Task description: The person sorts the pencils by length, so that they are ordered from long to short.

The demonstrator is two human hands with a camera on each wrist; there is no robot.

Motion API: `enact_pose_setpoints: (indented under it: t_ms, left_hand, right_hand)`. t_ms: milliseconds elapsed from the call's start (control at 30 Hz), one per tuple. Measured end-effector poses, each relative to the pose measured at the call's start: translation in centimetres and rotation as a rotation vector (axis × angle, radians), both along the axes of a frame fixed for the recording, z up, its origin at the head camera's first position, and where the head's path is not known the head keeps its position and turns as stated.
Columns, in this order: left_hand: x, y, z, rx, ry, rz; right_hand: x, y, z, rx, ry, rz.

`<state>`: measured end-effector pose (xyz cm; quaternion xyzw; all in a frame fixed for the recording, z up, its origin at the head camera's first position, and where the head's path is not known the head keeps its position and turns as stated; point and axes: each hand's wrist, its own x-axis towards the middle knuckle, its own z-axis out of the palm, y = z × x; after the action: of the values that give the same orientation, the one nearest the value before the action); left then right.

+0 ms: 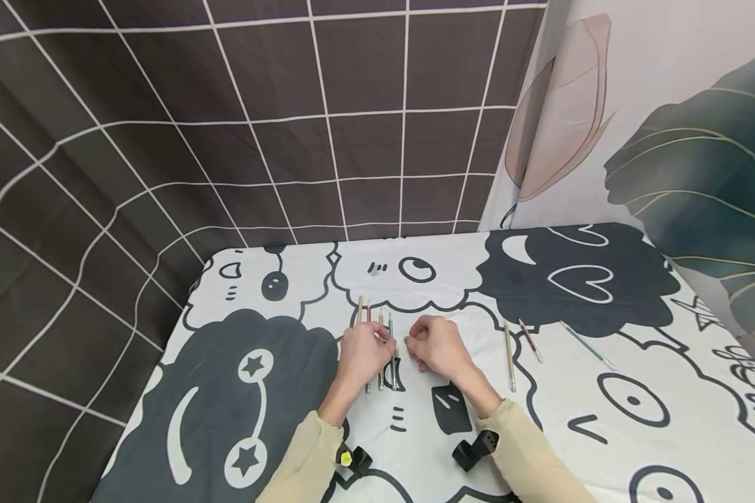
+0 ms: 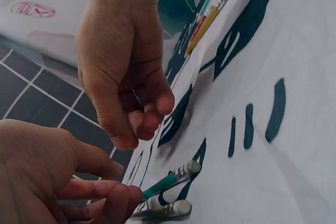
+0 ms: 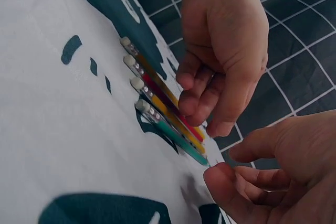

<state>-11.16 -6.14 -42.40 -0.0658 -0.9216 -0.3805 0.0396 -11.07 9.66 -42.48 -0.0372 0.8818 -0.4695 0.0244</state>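
Observation:
Several eraser-topped pencils lie side by side on the patterned cloth. In the right wrist view they run as a green pencil point(image 3: 176, 141), a yellow pencil point(image 3: 170, 115), a red pencil point(image 3: 152, 85) and a golden-yellow pencil point(image 3: 140, 60). Over this row is my left hand point(image 1: 365, 353), fingers loosely bent and gripping nothing; its fingertips are close to the green pencil, and I cannot tell whether they touch it. Just right of the row is my right hand point(image 1: 442, 347), thumb and fingertips slightly apart with nothing between them.
Farther right on the cloth point(image 1: 478, 321) lie another yellow pencil point(image 1: 509, 356), a red pencil point(image 1: 531, 341) and a green pencil point(image 1: 588, 345), spread apart. A dark gridded curtain point(image 1: 365, 147) hangs behind, and a leaf-patterned curtain point(image 1: 654, 175) at the right.

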Motion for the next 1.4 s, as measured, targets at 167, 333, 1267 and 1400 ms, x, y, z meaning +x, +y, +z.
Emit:
enact_pose_setpoints:
  t_ms: [167,333,1267,1400]
  left_hand:
    - [0.1,0.5,0.3,0.036,-0.028,-0.006]
    - [0.3,0.9,0.5,0.069,-0.050,-0.017]
    - [1.4,6.5,0.1,0.220,-0.165,-0.099]
    - [1.5,7.4,0.0,0.231,-0.163,-0.107]
  right_hand:
    - [0.1,1.2,0.3,0.002,-0.007,-0.005]
    - [0.4,2.3,0.6,-0.008,-0.030,-0.014]
    - [2.9,9.2,1.0,0.002,0.039,-0.089]
    - [3.2,10.0,1.1,-0.006,0.025,-0.099]
